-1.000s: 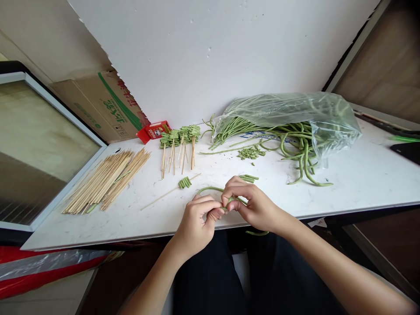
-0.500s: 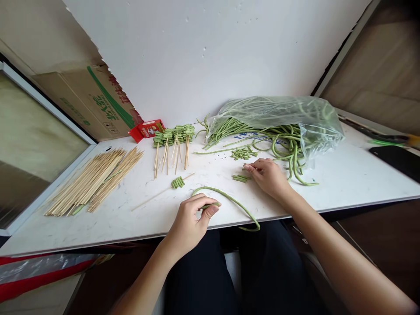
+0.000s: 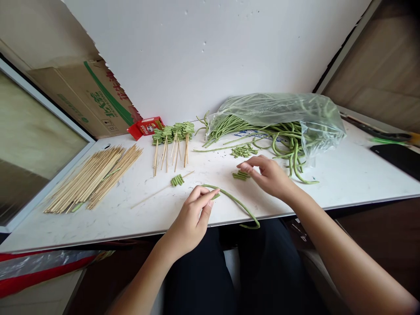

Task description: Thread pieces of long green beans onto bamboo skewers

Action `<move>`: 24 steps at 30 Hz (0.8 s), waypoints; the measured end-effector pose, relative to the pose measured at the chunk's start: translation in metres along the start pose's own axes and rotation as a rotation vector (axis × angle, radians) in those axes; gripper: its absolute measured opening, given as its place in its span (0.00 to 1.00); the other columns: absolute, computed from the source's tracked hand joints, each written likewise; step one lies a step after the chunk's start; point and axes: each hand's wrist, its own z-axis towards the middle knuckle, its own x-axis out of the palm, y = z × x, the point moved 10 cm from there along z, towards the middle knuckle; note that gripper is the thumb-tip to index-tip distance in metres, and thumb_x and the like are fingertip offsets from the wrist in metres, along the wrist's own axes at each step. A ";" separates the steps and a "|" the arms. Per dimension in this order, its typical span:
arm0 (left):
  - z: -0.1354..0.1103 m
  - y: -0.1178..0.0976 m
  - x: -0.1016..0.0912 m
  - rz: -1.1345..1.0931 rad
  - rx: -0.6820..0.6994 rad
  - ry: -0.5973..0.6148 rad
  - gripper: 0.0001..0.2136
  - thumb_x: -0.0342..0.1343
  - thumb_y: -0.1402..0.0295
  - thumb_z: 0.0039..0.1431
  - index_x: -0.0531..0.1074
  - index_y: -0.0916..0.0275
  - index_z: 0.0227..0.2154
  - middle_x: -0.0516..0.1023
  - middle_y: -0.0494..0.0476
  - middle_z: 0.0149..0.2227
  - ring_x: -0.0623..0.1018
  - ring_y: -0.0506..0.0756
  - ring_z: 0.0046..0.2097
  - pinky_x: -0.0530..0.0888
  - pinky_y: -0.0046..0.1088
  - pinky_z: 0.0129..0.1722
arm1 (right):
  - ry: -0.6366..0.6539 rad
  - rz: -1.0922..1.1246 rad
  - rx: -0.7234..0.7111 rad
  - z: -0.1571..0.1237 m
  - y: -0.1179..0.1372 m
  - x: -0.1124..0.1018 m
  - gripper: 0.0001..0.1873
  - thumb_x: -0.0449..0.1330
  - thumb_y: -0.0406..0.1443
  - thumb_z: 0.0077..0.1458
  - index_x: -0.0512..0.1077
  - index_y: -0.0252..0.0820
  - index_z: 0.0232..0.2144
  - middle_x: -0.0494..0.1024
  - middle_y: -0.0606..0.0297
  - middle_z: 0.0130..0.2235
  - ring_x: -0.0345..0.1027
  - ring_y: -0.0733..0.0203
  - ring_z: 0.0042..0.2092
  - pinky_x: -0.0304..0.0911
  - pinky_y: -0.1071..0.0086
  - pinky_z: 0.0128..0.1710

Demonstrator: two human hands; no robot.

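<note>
My left hand is closed on a long green bean, near its end. The bean's far part curves right and hangs over the table's front edge. My right hand hovers over a small pile of short cut bean pieces, fingers loosely apart and seemingly with nothing in them. To the left lies a bamboo skewer with several bean pieces threaded on it. Behind it, finished bean skewers are stacked with their bare sticks toward me.
A heap of bare bamboo skewers lies at left. A clear plastic bag of long beans stretches along the back right, with bean scraps before it. A red box and a cardboard carton stand back left. A dark flat object lies right.
My right hand has lifted slightly and loosened its fingers; the piece it held now lies with the cut pieces. My left fingers have straightened and shifted along the bean.
</note>
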 end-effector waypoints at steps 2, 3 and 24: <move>0.001 -0.001 0.000 0.004 0.029 -0.033 0.18 0.52 0.67 0.75 0.74 0.55 0.64 0.78 0.62 0.49 0.80 0.56 0.50 0.78 0.35 0.53 | 0.115 0.121 -0.115 -0.007 0.034 0.015 0.23 0.65 0.56 0.63 0.84 0.46 0.46 0.85 0.56 0.45 0.76 0.48 0.47 0.68 0.60 0.43; 0.001 -0.001 -0.002 -0.004 0.042 -0.067 0.18 0.54 0.68 0.74 0.75 0.56 0.62 0.79 0.62 0.49 0.80 0.56 0.50 0.79 0.35 0.52 | 0.167 0.173 -0.165 -0.011 0.052 0.022 0.22 0.68 0.55 0.60 0.83 0.47 0.47 0.85 0.56 0.45 0.75 0.48 0.48 0.69 0.61 0.43; 0.000 -0.007 -0.025 -0.029 0.071 -0.247 0.08 0.62 0.64 0.69 0.84 0.60 0.43 0.85 0.59 0.39 0.83 0.56 0.40 0.78 0.31 0.42 | 0.100 0.274 -0.387 -0.028 0.111 0.025 0.08 0.68 0.43 0.64 0.83 0.47 0.41 0.81 0.59 0.37 0.71 0.51 0.44 0.68 0.59 0.45</move>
